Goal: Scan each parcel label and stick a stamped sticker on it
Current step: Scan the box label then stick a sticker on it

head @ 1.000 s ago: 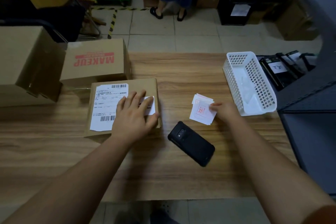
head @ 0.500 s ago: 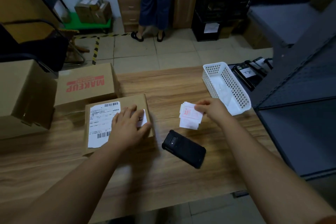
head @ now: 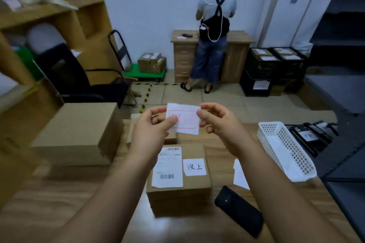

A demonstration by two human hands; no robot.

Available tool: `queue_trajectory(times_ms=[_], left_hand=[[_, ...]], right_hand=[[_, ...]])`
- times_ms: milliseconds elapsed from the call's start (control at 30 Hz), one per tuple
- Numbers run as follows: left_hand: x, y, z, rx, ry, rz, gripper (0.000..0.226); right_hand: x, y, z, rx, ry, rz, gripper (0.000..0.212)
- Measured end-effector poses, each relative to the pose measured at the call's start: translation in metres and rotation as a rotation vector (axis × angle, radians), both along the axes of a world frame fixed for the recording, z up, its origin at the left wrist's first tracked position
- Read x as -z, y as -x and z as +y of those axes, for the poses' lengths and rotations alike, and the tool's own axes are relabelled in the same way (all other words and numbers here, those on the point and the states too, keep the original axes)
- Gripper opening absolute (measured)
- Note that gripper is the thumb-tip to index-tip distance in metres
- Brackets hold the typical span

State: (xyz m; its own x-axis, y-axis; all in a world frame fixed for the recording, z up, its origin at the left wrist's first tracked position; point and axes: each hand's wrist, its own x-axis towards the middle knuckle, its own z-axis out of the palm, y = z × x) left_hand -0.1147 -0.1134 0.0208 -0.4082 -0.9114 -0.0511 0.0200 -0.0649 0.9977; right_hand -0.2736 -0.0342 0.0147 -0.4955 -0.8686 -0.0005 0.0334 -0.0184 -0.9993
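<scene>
Red-stamped sticker [head: 184, 119], handwritten "汉上" label [head: 194, 166]

White sticker [head: 183, 119] red stamp; brown parcel [head: 178, 181]; black scanner [head: 240, 211].

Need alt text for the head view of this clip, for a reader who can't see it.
Both hands, left hand and right hand, pinch a red-stamped sticker above a labelled parcel already bearing a handwritten sticker. A black scanner and white basket lie to the right.
</scene>
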Motion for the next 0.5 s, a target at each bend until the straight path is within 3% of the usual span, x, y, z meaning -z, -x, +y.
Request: queue_trajectory(times_ms=[100,300,500], left_hand=[[-0.031,-0.002,0.000,-0.021,0.063,0.071,0.031],[-0.058,0.009,0.019,0.066,-0.011,0.160,0.024],[-0.072,0.025,0.038,0.107,0.104,0.169,0.028]], right_hand=[[-0.023,-0.010,0.000,-0.062,0.031,0.030,0.002],[-0.058,-0.005,0.027,-0.082,0.133,-0.180,0.012],[-0.069,0.014,0.053,-0.039,0.133,-0.097,0.015]])
